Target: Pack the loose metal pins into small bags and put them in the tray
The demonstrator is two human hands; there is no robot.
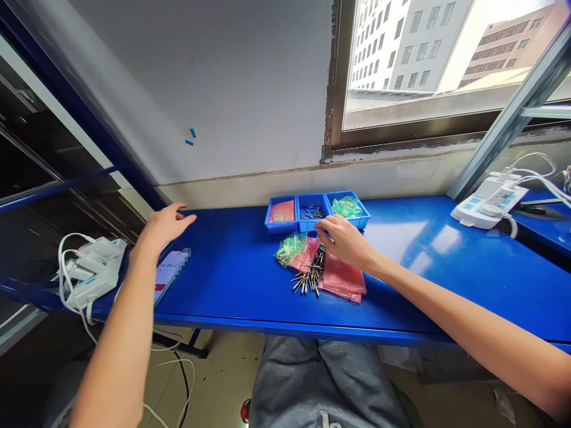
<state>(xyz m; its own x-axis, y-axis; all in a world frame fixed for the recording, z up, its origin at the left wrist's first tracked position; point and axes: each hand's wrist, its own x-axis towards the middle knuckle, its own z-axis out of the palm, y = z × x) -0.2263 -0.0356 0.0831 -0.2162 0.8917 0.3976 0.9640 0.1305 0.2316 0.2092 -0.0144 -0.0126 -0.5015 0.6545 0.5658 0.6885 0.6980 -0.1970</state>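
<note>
My left hand (163, 229) is raised over the left end of the blue table, fingers spread, with nothing in it. Below it lies a phone (168, 270) with a lit screen, partly blurred out. My right hand (341, 239) hovers over the small parts, its fingers loosely bent and apart; no held thing shows. Under and beside it are a heap of thin metal pins (308, 276), a stack of pink plastic bags (341, 276), another pink bag (306, 255) and a green plastic bag (289, 248) with pale pieces inside.
Three joined blue bins (281, 227) stand behind the heap. They hold a pink packet (282, 211), loose dark pins (312, 213) and a green bag (347, 207). White power strips with cables sit at left (100, 267) and right (488, 202). A wall and window rise behind.
</note>
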